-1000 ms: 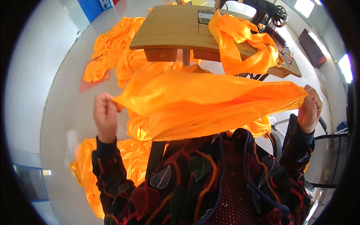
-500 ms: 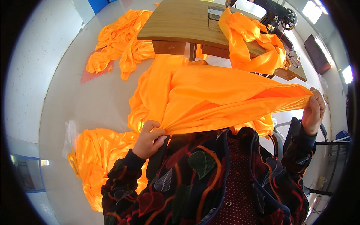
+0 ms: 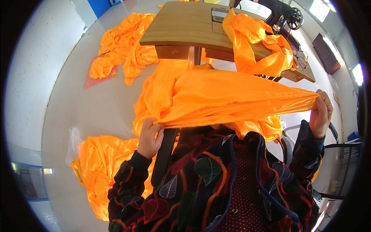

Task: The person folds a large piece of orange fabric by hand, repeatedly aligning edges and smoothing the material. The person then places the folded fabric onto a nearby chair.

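Observation:
A wide length of shiny orange satin fabric (image 3: 224, 94) is stretched across in front of my body. My left hand (image 3: 150, 137) pinches its edge at the near left, and the fingers are closed. At the far right my right hand (image 3: 321, 114) grips the gathered other end, higher than the left. Folds run between the two hands along the taut lower edge. More of the same cloth hangs down behind it toward the table and over my lap.
Ahead stands a wooden sewing table (image 3: 181, 25) with a black sewing machine (image 3: 280, 15). Orange cloth (image 3: 257, 34) drapes over its front edge beside eyeglasses (image 3: 301, 60). Orange fabric heaps (image 3: 131, 42) lie on the floor at far left, and another heap (image 3: 104, 162) lies near left.
My left hand has risen slightly and moved a little left, drawing the lower edge straighter. The opening between layers near my right hand has closed up.

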Action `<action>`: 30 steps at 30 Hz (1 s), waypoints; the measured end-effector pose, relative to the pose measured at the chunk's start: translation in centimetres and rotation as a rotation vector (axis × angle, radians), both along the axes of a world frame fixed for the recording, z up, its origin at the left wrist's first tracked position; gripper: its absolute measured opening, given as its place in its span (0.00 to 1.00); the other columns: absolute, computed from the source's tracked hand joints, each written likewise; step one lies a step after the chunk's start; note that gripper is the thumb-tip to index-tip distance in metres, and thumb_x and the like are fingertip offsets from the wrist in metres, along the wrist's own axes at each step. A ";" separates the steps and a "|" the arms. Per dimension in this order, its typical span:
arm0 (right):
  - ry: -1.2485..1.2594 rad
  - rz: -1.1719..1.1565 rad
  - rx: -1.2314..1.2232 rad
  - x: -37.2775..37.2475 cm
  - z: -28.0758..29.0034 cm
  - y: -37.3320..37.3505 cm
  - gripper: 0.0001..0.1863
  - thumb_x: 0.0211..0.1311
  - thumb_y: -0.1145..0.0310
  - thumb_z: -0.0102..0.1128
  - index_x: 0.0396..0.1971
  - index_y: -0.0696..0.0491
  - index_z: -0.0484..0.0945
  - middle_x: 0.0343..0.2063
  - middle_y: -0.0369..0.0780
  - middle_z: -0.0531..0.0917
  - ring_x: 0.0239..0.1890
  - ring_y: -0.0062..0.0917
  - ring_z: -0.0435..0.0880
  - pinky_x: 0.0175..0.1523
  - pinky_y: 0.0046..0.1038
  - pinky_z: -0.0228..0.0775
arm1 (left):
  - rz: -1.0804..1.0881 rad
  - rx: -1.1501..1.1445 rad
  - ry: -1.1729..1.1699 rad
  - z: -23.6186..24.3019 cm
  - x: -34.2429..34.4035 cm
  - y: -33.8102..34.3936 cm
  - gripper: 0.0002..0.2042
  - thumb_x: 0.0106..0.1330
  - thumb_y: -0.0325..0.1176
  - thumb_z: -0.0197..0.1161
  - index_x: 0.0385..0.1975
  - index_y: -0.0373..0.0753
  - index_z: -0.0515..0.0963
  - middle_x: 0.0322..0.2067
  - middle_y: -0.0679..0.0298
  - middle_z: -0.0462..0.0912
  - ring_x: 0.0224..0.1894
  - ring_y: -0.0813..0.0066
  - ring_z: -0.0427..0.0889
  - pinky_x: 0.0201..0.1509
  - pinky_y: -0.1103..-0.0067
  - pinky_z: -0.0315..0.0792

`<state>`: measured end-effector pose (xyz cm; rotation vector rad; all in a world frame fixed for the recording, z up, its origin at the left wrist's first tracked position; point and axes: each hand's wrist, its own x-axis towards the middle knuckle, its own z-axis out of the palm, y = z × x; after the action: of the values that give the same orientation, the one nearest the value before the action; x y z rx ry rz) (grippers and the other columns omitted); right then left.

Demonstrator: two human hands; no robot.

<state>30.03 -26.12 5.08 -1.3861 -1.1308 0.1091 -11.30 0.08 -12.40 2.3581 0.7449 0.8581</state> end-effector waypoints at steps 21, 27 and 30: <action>-0.227 -0.075 -0.274 1.4 -1.6 -0.5 0.09 0.66 0.71 0.51 0.26 0.57 0.72 0.22 0.34 0.69 0.27 0.16 0.65 0.33 0.18 0.57 | -0.047 -0.194 -0.443 5.9 -4.2 5.2 0.05 0.59 0.15 0.56 0.29 0.34 0.71 0.37 0.62 0.73 0.39 0.78 0.71 0.42 0.85 0.66; -0.240 -0.090 -0.271 1.8 -2.2 -0.7 0.09 0.67 0.70 0.51 0.27 0.57 0.73 0.23 0.34 0.69 0.27 0.16 0.66 0.33 0.18 0.57 | 0.053 -0.280 -0.479 5.3 -3.7 4.6 0.06 0.59 0.15 0.57 0.28 0.36 0.71 0.36 0.64 0.74 0.36 0.83 0.71 0.41 0.86 0.67; -0.203 -0.075 -0.260 2.1 -2.6 -0.9 0.08 0.67 0.71 0.50 0.29 0.57 0.73 0.24 0.33 0.68 0.28 0.16 0.66 0.35 0.17 0.57 | 0.090 -0.406 -0.571 5.1 -3.3 4.1 0.06 0.60 0.16 0.57 0.27 0.36 0.71 0.36 0.66 0.74 0.36 0.84 0.72 0.42 0.87 0.68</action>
<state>32.17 -27.04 2.50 -1.6984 -1.2641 0.0637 -14.63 4.15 -7.25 1.6209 0.7001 1.2138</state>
